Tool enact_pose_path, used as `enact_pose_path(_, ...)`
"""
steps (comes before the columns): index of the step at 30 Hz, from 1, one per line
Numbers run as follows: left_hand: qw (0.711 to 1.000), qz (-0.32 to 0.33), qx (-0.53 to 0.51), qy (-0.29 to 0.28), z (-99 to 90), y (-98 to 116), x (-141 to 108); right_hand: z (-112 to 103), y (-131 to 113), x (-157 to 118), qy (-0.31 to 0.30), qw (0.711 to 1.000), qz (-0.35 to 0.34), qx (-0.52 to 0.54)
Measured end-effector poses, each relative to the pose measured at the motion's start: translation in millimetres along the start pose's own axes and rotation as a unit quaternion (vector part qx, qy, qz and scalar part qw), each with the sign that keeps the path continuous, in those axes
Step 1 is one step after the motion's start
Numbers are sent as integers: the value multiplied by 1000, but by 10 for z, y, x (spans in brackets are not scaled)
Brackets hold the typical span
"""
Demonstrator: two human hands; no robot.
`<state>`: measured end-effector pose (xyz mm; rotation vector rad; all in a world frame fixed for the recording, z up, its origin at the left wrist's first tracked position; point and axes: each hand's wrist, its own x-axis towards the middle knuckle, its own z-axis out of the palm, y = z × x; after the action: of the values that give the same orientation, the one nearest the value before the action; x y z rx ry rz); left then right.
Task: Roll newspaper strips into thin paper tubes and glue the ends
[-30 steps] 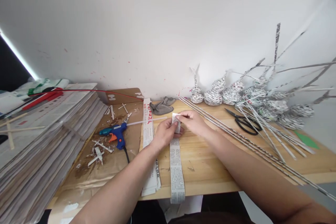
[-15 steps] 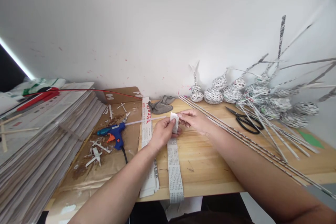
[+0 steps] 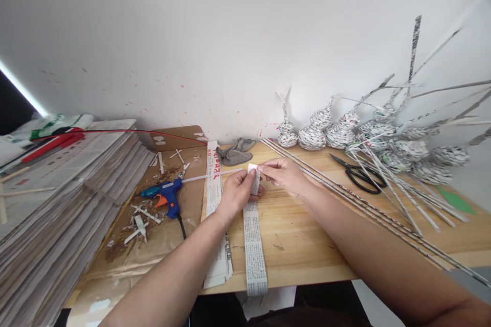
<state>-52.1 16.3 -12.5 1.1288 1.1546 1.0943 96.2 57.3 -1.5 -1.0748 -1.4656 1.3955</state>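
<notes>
A long strip of printed newspaper point(image 3: 254, 250) runs from my hands down over the table's front edge. My left hand point(image 3: 238, 191) grips its upper part, thumb on top and fingers beneath. At the strip's top end, my right hand point(image 3: 280, 172) pinches the corner between thumb and fingertips. Just left of the strip lies a stack of cut newspaper strips point(image 3: 215, 204) with red print on top. A crumpled grey cloth point(image 3: 235, 153) rests behind my left hand.
On stained cardboard at left lie a blue glue gun point(image 3: 169, 195) and paper scraps point(image 3: 141, 227), beside a tall newspaper stack point(image 3: 88, 199). At right are black scissors point(image 3: 362, 178), rolled paper sticks point(image 3: 345, 191) and several woven paper gourds point(image 3: 314, 137) along the wall.
My right fingertips have shifted slightly left along the strip's top end. Both hands keep hold of the strip, and the view has moved a little.
</notes>
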Motion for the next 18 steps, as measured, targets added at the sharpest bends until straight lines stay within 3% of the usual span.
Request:
enact_pose_path(11, 998, 35, 44, 19, 10, 1, -30, 67, -73, -52, 45, 998, 23, 49)
enact_pose_path(18, 996, 57, 61, 4, 14, -45, -34, 86, -106, -64, 58, 996, 26, 59)
